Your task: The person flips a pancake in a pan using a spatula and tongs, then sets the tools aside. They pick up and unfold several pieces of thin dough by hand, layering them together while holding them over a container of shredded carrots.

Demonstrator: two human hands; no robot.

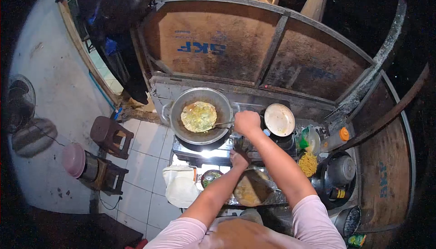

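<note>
A large metal wok (176, 121) sits on the gas stove (209, 152), holding a round, golden omelette-like cake (199, 116) flecked with green. My right hand (247, 123) is closed around the handle of a spatula (223, 123), whose far end reaches the cake's right edge. Lower down, my left hand (239, 158) is at the stove's front, right of the wok. Its fingers are bent together near the control area; what they pinch, if anything, is too small to make out. A pale-bottomed frying pan (279, 120) rests on the stove's right side.
Nearer me are a round wooden chopping board (250, 188), a bowl of greens (210, 177) and pale round sheets (182, 191). Yellow noodles (308, 163), an orange-capped bottle (335, 140) and a metal pot (341, 170) stand right. Plywood panels (209, 40) enclose the back; stools (111, 135) stand left.
</note>
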